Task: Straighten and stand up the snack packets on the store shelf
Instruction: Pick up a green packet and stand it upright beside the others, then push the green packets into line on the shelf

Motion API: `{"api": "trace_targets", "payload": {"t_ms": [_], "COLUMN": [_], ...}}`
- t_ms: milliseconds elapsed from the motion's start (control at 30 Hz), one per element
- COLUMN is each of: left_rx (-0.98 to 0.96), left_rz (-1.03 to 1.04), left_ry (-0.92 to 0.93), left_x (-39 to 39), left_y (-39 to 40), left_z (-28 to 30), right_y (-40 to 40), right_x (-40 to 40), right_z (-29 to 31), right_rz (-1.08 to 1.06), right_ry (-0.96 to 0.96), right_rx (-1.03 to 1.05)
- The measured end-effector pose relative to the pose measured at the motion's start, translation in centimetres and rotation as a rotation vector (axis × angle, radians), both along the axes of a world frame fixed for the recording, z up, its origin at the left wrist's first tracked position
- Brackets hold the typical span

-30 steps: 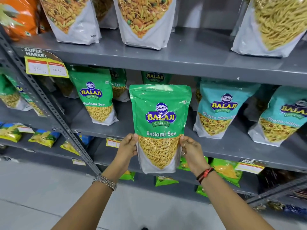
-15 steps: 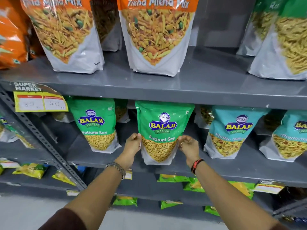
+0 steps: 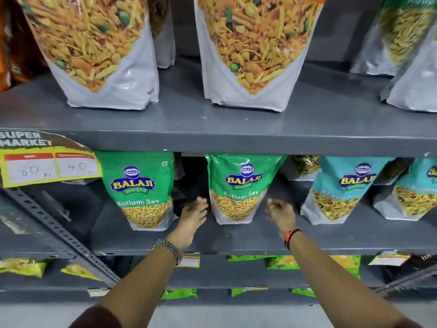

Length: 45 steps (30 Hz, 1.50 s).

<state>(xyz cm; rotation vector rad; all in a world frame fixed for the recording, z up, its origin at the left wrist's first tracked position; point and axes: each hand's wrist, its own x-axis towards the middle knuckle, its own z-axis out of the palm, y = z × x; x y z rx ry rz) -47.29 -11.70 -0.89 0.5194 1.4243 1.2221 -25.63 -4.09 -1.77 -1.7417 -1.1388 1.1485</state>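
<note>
A green Ratlami Sev packet [image 3: 241, 188] stands upright on the middle grey shelf [image 3: 236, 240], its top under the shelf above. My left hand [image 3: 194, 215] is just left of its lower edge, fingers spread, not gripping it. On the other side my right hand [image 3: 280, 213] hovers, fingers loosely apart and slightly blurred, holding nothing. A second green Ratlami Sev packet [image 3: 142, 190] stands to the left. Two teal Khatta Mitha packets [image 3: 343, 190] [image 3: 416, 192] stand to the right.
Large orange-mix packets [image 3: 94, 50] [image 3: 255, 48] stand on the upper shelf [image 3: 212, 136]. A yellow price tag [image 3: 47, 166] hangs at the left. A perforated diagonal brace [image 3: 54, 230] crosses the lower left. Small green and yellow packets [image 3: 283, 262] lie on lower shelves.
The green packet was carried from in front of the shelf and set upright on the middle shelf. Both hands have let go and opened beside it. The view moved closer.
</note>
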Motion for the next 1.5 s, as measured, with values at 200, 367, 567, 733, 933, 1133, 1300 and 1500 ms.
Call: {"api": "trace_targets", "payload": {"t_ms": [200, 367, 567, 733, 933, 1133, 1300, 1500], "left_rx": [-0.143, -0.166, -0.118, -0.063, -0.011, 0.013, -0.12, -0.079], "left_rz": [-0.065, 0.219, 0.313, 0.235, 0.259, 0.27, 0.491, 0.415], "left_ry": [-0.023, 0.09, 0.498, 0.351, 0.28, 0.255, 0.097, -0.28], "left_x": [-4.9, -10.0, -15.7, -16.5, -16.4, -16.1, -12.5, -5.4], "left_y": [-6.3, -8.9, -8.2, -7.3, -6.4, -6.3, -7.1, -4.9], "left_z": [-2.7, -2.4, -1.3, -1.3, -1.5, -1.3, -2.8, -3.1], "right_y": [-5.2, -7.5, -8.4, -8.6, -7.4, -7.2, -8.4, -8.4], "right_x": [-1.5, -8.5, -17.6, -21.5, -22.5, -21.8, -16.4, -6.3], "right_z": [-0.4, 0.1, 2.3, 2.8, 1.1, 0.7, -1.0, -1.3], "right_rz": [0.207, 0.463, 0.56, 0.555, 0.514, 0.585, 0.631, 0.302], "right_ry": [-0.02, 0.08, 0.292, 0.316, 0.205, 0.089, -0.183, -0.414], "right_rx": [-0.288, -0.273, -0.231, -0.197, -0.094, -0.023, 0.039, 0.011]}}
